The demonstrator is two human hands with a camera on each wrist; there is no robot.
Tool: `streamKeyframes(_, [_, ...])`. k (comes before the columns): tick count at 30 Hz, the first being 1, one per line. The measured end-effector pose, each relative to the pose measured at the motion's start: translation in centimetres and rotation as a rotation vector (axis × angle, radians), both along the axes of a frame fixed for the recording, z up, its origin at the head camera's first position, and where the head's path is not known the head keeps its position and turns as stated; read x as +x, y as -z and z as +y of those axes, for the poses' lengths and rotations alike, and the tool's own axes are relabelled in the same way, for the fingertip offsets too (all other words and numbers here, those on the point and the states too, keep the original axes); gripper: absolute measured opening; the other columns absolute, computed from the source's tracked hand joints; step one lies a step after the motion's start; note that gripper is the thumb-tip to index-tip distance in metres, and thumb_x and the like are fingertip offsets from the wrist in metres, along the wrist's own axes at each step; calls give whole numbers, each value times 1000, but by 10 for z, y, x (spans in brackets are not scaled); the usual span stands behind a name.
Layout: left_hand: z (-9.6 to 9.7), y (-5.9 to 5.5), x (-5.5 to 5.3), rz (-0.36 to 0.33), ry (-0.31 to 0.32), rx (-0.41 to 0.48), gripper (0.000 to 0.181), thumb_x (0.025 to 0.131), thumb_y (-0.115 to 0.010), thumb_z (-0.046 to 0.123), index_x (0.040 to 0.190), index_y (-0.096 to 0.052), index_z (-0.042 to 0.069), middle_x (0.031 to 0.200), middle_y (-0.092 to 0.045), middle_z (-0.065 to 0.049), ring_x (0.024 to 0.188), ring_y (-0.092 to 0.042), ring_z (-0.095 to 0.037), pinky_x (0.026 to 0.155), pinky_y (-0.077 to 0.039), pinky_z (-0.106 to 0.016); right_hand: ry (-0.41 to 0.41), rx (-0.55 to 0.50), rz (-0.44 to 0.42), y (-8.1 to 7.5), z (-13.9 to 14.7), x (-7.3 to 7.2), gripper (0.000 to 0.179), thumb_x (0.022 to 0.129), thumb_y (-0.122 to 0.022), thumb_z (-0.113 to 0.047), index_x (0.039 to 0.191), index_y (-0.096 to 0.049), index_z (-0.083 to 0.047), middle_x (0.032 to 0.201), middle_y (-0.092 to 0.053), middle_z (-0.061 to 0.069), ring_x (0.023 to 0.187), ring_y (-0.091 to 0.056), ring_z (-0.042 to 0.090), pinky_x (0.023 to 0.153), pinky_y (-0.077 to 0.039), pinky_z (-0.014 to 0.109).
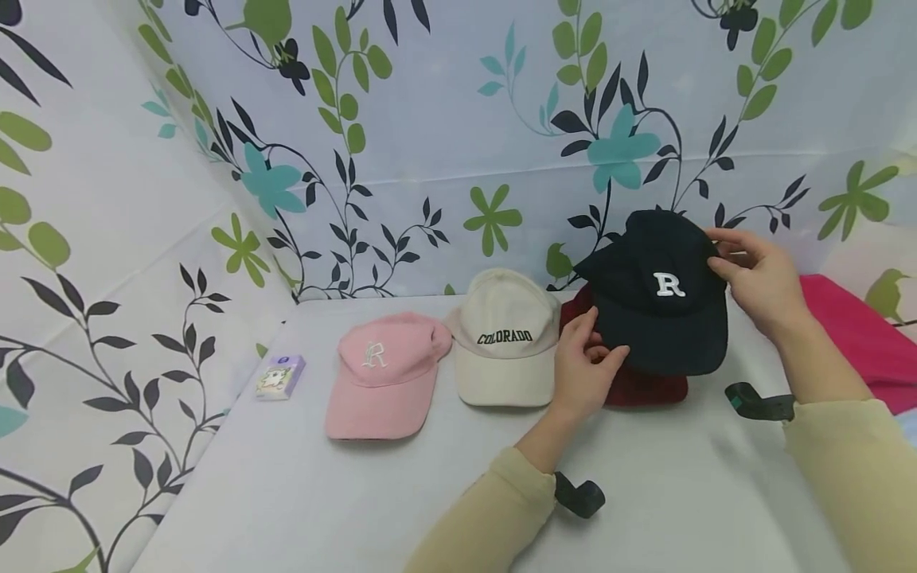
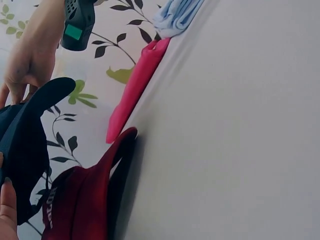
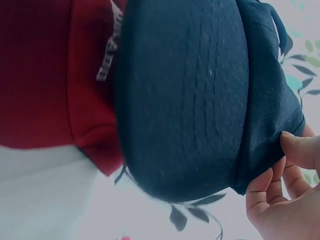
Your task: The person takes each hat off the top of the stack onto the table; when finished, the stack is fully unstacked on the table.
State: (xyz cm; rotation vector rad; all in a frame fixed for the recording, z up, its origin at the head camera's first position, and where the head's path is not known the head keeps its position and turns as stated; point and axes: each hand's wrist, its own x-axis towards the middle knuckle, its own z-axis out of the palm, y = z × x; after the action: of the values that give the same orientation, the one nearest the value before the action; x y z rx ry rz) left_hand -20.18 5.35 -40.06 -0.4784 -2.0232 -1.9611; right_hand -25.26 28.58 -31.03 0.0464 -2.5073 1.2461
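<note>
A dark navy baseball cap (image 1: 655, 318) with a white R on its front is held up, brim toward me, over a dark red cap (image 1: 648, 390). My right hand (image 1: 762, 278) pinches the navy cap's edge at the crown's right side, thumb in front; the right wrist view shows the thumb and fingers (image 3: 292, 150) gathering the fabric. At the brim's left corner, my left hand (image 1: 580, 366) grips with thumb and fingers. In the left wrist view, the red cap (image 2: 82, 205) rests on the table below, its lettering partly covered.
Left of the red cap lie a cream COLORADO cap (image 1: 501, 334) and a pink cap (image 1: 387, 374). A small purple and white pack (image 1: 281, 378) is farther left. Bright pink fabric (image 1: 860, 334) and pale blue cloth (image 2: 176, 17) lie at the right. A leaf-patterned curtain (image 1: 430, 159) hangs behind.
</note>
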Motion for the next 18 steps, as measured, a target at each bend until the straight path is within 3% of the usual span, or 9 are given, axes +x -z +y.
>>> streamKeyframes(5, [19,1,1,-57,19,-16,68,88,-76,-3,149,-48,4,134,-51,0,92,-52,-2,85,-52,-18,50,2,-18,3,16,1,46,106,-50,-22,151,-48,-13,132,-45,17,124,-44,40,101,-45,30])
streamKeyframes(10, [40,3,2,-98,11,-20,68,88,-76,-2,150,-48,7,134,-51,4,92,-52,1,84,-52,-16,84,-18,-16,7,34,1,47,105,-51,-23,151,-48,-15,121,-46,3,118,-45,29,96,-45,21])
streamKeyframes(18, [73,5,5,-119,-31,-5,66,87,-77,0,147,-51,7,131,-51,6,86,-52,3,81,-51,-14,137,-23,-14,13,57,-3,46,105,-51,-25,151,-50,-24,113,-46,-9,108,-46,11,99,-46,23])
